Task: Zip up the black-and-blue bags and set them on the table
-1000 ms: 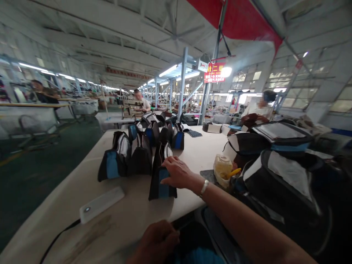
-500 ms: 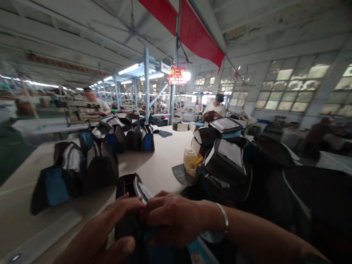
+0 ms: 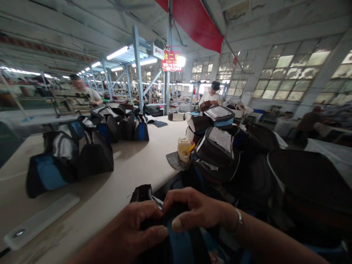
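A black fabric bag piece with a blue stripe (image 3: 180, 244) is right in front of me at the table's near edge, a pale edging showing at its far end. My left hand (image 3: 137, 223) grips its left side, thumb on top and fingers curled over. From the right, my right hand (image 3: 196, 211) bends its fingers over the same piece, its thumb lying near the stripe. The two hands almost meet, and their fingertips are partly hidden in the dark fabric. A bracelet (image 3: 238, 219) circles my right wrist.
Black and blue bag pieces (image 3: 51, 168) stand along the left of the pale table (image 3: 137, 161). Others are piled high at right (image 3: 217, 146). A cut plastic container (image 3: 183, 148) with a yellow-handled tool sits on a dark pad. A white bar (image 3: 41, 220) lies left. Two people work beyond.
The bag piece and both hands have shifted right and turned, bringing the blue stripe into view. My right thumb now shows on top. The camera view has tilted downward.
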The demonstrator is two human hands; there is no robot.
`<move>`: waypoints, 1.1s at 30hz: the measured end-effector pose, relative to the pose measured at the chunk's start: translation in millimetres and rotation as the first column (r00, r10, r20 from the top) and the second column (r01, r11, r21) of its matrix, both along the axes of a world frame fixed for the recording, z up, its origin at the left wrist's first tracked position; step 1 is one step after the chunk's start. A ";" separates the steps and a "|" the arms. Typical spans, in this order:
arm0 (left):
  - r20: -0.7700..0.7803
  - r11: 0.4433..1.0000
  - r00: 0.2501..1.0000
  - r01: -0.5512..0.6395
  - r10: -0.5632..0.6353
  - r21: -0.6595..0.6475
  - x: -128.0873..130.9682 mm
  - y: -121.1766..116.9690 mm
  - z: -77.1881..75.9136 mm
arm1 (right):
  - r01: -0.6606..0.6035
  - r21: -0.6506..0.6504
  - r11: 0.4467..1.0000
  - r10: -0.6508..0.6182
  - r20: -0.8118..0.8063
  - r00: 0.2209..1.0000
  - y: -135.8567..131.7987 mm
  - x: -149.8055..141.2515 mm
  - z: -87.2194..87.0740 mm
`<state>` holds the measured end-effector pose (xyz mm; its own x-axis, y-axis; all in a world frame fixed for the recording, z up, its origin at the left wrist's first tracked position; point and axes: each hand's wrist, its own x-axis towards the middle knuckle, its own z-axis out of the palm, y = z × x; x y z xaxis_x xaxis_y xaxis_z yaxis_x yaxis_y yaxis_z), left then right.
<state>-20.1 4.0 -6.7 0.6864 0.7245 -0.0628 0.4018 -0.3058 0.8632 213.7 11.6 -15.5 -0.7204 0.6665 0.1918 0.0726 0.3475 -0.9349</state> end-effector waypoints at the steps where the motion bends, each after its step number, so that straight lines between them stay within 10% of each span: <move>1: -0.001 1.000 1.000 0.016 -0.016 -0.007 1.2 1.8 -0.2 | -0.013 -0.041 0.999 0.014 0.024 1.000 1.1 1.6 0.8; 16: 0.003 0.989 0.989 0.150 -0.150 -0.018 6.0 15.0 8.2 | -0.061 -0.506 0.860 0.023 -0.081 0.996 5.2 0.5 -10.9; 23: -0.039 0.998 0.998 0.047 -0.049 -0.044 9.9 11.9 5.3 | 0.009 -0.379 0.925 -0.039 -0.073 0.997 3.7 0.6 -18.3; 33: -0.207 0.969 0.974 -0.041 0.093 0.245 15.1 16.8 -8.8 | 0.135 -0.186 0.973 -0.146 -0.045 0.988 9.9 -5.5 -27.4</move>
<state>-5.0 20.7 -15.5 0.6250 0.7803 -0.0239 0.5964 -0.4574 0.6596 208.2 21.5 -43.0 -0.6081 0.7880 0.0965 0.0522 0.1610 -0.9856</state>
